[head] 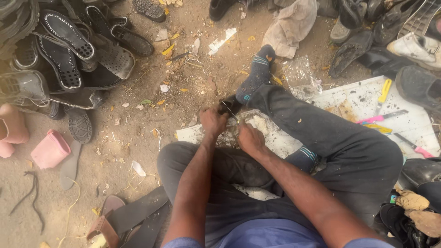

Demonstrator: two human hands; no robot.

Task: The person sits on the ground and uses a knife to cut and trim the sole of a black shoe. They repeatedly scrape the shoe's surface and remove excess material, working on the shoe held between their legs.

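Note:
I sit on the ground with my legs crossed, in dark trousers and blue socks. My left hand (213,121) grips a small dark piece of footwear (229,106) just in front of my shin. My right hand (250,138) is closed beside it, holding a thin tool (232,114) that points at the dark piece. Both hands work over a dirty white board (280,142) under my legs. The fingers hide much of what they hold.
A heap of black sandals and soles (69,50) lies at the left, with pink shoe pieces (49,149) below it. More shoes (404,36) are piled at the top right. Yellow and pink handled tools (383,119) lie on the white board at the right. Brown straps (124,220) lie near my left knee.

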